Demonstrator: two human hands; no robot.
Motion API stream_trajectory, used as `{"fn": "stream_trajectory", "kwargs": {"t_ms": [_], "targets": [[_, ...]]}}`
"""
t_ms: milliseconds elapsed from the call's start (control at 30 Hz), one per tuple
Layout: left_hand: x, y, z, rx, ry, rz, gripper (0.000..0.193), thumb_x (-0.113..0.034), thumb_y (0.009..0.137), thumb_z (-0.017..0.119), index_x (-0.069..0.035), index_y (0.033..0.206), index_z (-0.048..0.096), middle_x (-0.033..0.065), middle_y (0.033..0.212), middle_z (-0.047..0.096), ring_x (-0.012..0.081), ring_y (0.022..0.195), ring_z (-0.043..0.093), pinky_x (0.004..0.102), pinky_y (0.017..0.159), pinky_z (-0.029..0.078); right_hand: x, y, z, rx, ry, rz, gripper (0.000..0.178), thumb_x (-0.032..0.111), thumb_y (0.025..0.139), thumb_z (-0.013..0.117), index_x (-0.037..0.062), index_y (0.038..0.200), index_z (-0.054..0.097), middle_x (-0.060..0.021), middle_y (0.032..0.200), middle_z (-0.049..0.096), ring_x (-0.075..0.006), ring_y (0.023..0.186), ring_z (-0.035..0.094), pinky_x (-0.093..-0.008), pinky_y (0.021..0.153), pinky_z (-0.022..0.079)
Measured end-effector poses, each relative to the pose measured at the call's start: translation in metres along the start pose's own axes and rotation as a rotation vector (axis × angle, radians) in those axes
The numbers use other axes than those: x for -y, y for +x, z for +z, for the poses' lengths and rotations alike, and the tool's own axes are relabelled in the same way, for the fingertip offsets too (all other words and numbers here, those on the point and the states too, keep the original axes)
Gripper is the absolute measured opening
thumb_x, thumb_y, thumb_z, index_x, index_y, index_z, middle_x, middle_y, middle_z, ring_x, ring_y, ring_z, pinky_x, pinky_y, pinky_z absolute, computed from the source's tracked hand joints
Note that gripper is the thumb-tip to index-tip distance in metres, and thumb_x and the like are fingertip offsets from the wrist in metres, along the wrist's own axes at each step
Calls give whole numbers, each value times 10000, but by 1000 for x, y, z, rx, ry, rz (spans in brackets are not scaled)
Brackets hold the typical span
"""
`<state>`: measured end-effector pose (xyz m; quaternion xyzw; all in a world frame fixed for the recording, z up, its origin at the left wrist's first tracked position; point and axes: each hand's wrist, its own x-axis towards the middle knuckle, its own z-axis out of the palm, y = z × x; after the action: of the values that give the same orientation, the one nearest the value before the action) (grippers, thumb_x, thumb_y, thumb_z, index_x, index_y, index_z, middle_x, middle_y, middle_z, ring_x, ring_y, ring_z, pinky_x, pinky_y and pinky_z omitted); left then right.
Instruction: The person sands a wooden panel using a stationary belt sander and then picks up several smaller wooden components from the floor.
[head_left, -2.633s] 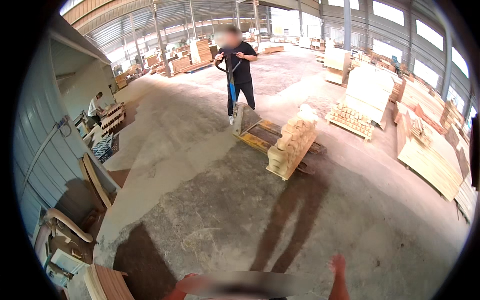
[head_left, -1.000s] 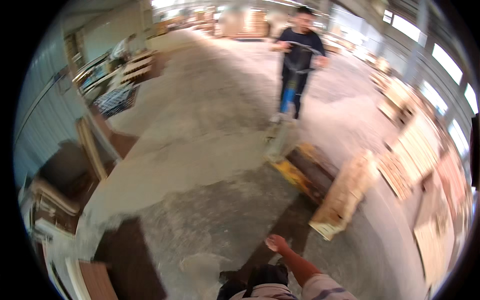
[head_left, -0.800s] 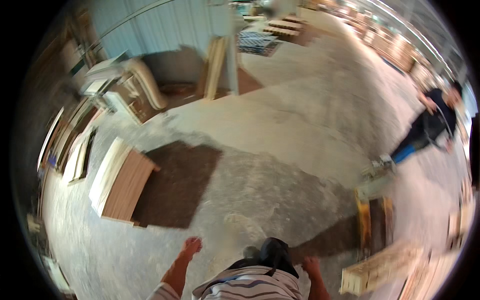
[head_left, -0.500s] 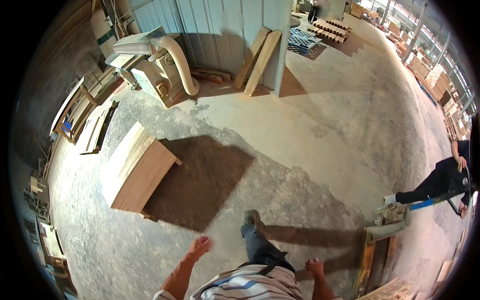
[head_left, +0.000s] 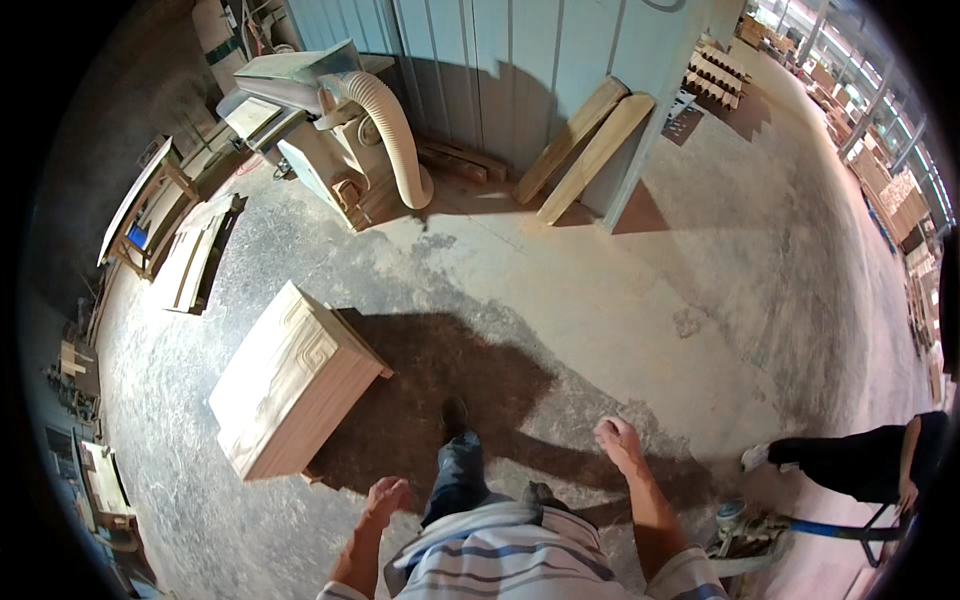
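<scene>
Wood stacked into a low block (head_left: 292, 380) lay on the concrete floor (head_left: 620, 300) just ahead and to the left of the person, much nearer and larger in view than half a second before, when it sat further off to the upper left. A second earlier the view had faced the open hall and a co-worker with a pallet truck; it had since swung round to the blue metal wall (head_left: 500, 70). Judged from that turn and the closing gap, the person was walking toward the stack and had not yet reached it.

Neither hand held anything. The left hand (head_left: 385, 497) hung low beside the striped shirt (head_left: 510, 560), fingers (head_left: 397, 487) loosely curled and slightly apart, touching nothing; it was the hand nearer the stack, though clearly apart from it. The right hand (head_left: 618, 442) was raised a little further forward, fingers bent into a loose half-closed shape, also empty and in the air above the floor. One leg in dark trousers (head_left: 458, 470) was stepping forward into the stack's shadow.

Against the wall stood a woodworking machine (head_left: 320, 150) with a pale ribbed hose (head_left: 395, 130), and two planks (head_left: 590, 150) leaned there. At the right edge the co-worker (head_left: 860, 465) in dark clothes stood by the blue handle of the pallet truck (head_left: 800, 525), well apart from the person's hands.
</scene>
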<state>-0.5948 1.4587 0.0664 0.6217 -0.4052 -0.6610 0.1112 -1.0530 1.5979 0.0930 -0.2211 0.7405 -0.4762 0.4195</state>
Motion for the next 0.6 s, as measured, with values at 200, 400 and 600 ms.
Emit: {"fn": "stream_trajectory", "kwargs": {"t_ms": [200, 400, 600], "targets": [[-150, 136, -23, 111, 108, 90, 254, -266, 809, 521, -65, 654, 533, -8, 566, 460, 91, 511, 431, 253, 464, 339, -44, 31, 13, -207, -80, 412, 320, 252, 842, 570, -33, 988, 562, -96, 799, 605, -161, 693, 582, -293, 584, 474], [-277, 261, 0, 235, -11, 195, 192, -237, 829, 560, -56, 771, 533, -1, 655, 500, 92, 563, 461, 228, 486, 371, -3, 49, 56, -304, 48, 634, 279, 176, 819, 511, -53, 940, 614, -129, 792, 623, -186, 654, 599, -313, 565, 473], [-358, 324, 56, 72, 135, 93, 162, -211, 826, 576, -59, 788, 534, 17, 700, 538, 91, 570, 497, 224, 473, 393, 16, 196, 66, -209, 45, 650, 209, 176, 816, 536, -19, 848, 604, -106, 776, 618, -188, 599, 587, -324, 534, 464]]}}
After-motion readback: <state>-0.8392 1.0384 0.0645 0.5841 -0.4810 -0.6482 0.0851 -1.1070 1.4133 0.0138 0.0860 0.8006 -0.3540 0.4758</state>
